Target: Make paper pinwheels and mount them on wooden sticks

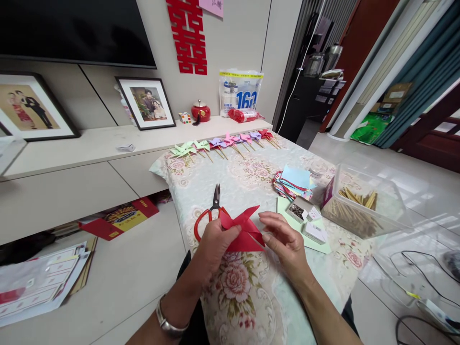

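Two hands meet over a flower-patterned tablecloth point(251, 297) in the head view. Between them is a red folded paper point(244, 230): the left hand point(212, 244) pinches its left edge, thumb on top, while the right hand point(283, 239) touches its right side with curled fingertips. Red-handled scissors point(210, 213) lie just behind. Nearby are stacked coloured papers point(294, 182) and a clear box of sticks point(362, 201); finished pinwheels point(223, 143) line the far edge.
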### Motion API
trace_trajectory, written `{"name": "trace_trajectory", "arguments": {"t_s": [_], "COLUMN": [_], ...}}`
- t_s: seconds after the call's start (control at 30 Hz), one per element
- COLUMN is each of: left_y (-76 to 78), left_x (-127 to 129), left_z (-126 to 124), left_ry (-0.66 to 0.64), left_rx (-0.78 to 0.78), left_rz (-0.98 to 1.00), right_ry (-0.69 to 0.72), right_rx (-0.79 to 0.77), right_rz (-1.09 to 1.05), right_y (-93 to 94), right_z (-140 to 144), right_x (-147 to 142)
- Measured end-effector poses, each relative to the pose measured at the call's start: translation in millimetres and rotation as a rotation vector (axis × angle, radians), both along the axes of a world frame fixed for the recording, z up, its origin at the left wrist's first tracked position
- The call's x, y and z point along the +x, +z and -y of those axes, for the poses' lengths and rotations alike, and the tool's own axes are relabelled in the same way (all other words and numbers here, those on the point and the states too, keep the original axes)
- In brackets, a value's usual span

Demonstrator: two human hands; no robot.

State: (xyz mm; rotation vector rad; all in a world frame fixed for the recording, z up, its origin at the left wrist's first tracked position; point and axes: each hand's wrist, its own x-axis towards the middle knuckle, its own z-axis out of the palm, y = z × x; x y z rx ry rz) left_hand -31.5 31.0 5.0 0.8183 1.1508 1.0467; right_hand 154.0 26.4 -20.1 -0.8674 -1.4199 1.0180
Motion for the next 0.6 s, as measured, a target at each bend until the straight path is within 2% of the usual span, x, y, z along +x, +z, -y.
{"name": "trace_trajectory", "arguments": {"t_s": [0.13, 0.27, 0.43, 0.6], "left_y": [1.8, 1.2, -2.4, -4.4], "left_x": [-3.7, -6.3, -5.5, -1.4], "left_z": [-2.2, -4.2, -4.3, -3.3], "left_ry": [-0.039, -0.034, -0.041, -0.025], "left_rx": [-0.024, -0.027, -0.005, -0.012], "left_rz": [0.073, 0.052, 0.039, -0.064], "right_ry": [0.051, 0.068, 0.093, 0.111], "right_rx": [0.076, 0.123, 0.102, 0.091], "right_rz": [0.164, 0.299, 0.33, 0.356], "right_y": [3.9, 6.7, 8.4, 10.5], "right_z": [1.0, 1.5, 1.8, 1.8], "right_x": [0.1, -1.4, -1.8, -1.6]}}
